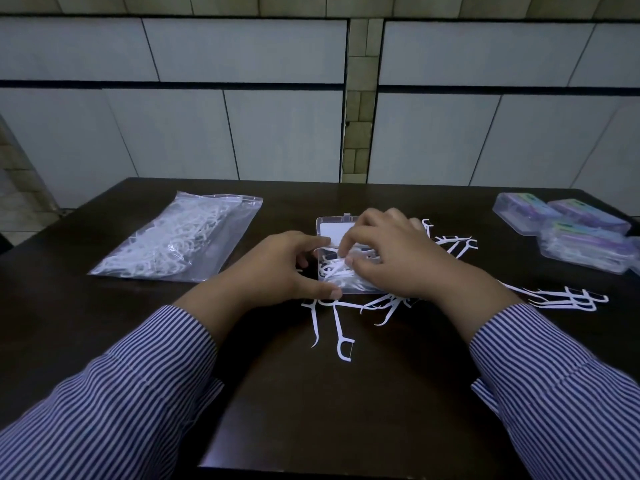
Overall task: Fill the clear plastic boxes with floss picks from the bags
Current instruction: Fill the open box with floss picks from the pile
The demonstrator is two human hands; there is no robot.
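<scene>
Striped sleeves (114, 403) come in from both lower corners, and the two hands meet over an open clear box (337, 268) at the middle of the dark table (311, 410). That box lies straight ahead of the person, its lid (334, 227) hinged away toward the wall, its long axis running roughly from near to far. Left hand (280, 268) cups the box's left wall, thumb at the near corner and fingers bent round the far side, steadying it. Right hand (391, 251) reaches in from the right with fingers curled down into the box, pinching or pressing the white picks inside; which of the two I cannot tell. Loose floss picks (341, 337) lie scattered just in front of the box and to its right, with another small bunch (568, 299) farther right, so the right hand looks the nearer for the next pick-up. A clear bag (176, 237) of picks lies well apart to the left, and several closed boxes (571, 233) sit stacked at the far right. Behind the table stands a wall of large pale tiles (242, 50), dimly lit.
</scene>
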